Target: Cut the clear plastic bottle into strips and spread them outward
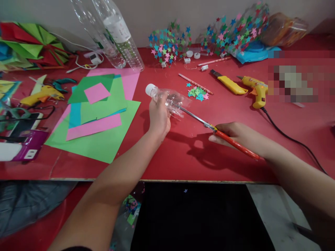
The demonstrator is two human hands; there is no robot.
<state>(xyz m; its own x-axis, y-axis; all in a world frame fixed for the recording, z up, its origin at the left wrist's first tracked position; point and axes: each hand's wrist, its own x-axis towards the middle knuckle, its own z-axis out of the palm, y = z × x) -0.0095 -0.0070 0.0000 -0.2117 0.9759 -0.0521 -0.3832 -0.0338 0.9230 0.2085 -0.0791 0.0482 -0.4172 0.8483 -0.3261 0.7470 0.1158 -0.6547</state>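
Note:
My left hand is wrapped round a clear plastic bottle top with a white screw cap. The cap points up and to the left, and the cut end of the plastic faces right. My right hand grips red-handled scissors whose blades reach left to the plastic. Whether the blades are apart is hard to make out. Small paper stars lie in a heap just beyond the bottle top, beside a patterned pencil.
Coloured paper sheets overlap at left. A yellow cutter knife and a yellow glue gun with a black cord lie at right. Tall clear bottles and star-covered plastic pieces stand along the wall. The table's front edge is near.

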